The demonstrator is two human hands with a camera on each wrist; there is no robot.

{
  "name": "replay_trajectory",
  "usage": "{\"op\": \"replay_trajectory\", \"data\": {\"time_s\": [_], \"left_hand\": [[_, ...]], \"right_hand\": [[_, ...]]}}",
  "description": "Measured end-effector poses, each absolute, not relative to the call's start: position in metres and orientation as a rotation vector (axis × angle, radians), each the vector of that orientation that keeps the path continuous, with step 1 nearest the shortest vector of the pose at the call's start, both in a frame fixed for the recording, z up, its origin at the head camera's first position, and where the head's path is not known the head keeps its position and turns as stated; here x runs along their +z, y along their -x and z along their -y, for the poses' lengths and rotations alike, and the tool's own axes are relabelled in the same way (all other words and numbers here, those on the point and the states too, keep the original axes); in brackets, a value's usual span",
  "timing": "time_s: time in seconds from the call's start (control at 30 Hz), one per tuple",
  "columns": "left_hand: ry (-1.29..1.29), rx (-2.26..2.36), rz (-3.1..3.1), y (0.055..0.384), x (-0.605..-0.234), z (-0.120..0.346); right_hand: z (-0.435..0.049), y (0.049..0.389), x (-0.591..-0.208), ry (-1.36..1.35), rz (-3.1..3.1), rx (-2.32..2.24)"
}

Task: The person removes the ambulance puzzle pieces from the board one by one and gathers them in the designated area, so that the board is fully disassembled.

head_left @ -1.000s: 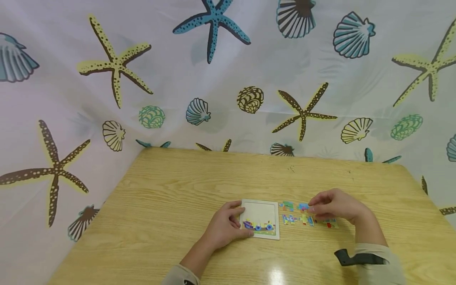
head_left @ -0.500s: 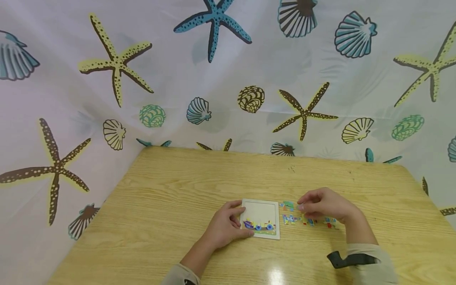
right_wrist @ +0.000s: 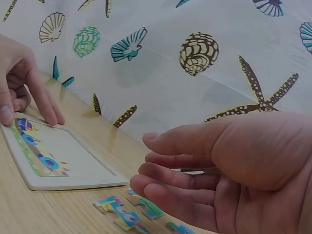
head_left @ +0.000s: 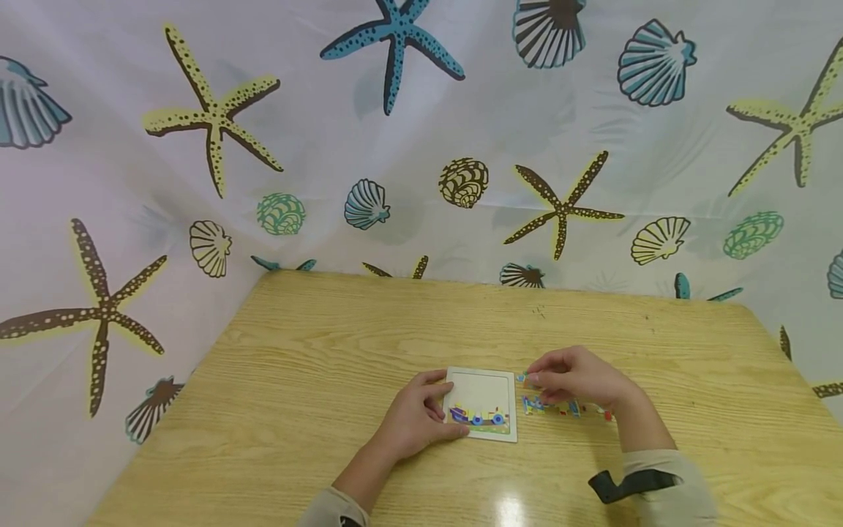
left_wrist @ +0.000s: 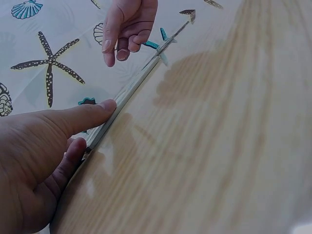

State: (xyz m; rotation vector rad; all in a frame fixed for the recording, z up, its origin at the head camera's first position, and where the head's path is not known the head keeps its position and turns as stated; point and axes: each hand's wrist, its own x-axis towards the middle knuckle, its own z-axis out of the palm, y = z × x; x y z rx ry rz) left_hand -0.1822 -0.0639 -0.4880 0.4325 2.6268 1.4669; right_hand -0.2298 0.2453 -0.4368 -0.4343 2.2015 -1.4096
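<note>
Several notched pieces (right_wrist: 127, 216) lie beside the square, rimmed board (right_wrist: 80, 146).

Three views — one high, two low
Head looks forward and down from well back, over table (head_left: 329, 329) and cloth (head_left: 421, 132); left wrist, close and steeply tilted, skims past left hand (left_wrist: 36, 151) toward right hand (left_wrist: 132, 27); right wrist, close and low, looks across right hand to board (right_wrist: 85, 153) and left hand — head and right wrist share board, pieces (right_wrist: 126, 217), both hands.
</note>
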Motion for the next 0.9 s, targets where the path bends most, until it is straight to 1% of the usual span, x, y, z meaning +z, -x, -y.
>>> {"op": "replay_trajectory", "data": {"time_s": [0.5, 0.9], "left_hand": [[-0.428, 1.455, -2.632, 0.183, -0.488, 0.064], [-0.441, 1.457, -2.609, 0.184, -0.49, 0.067]], "right_hand": [[-0.2, 0.224, -0.444, 0.487, -2.125, -1.464], [-0.165, 0.211, -0.448, 0.55, -2.074, -1.499]]}}
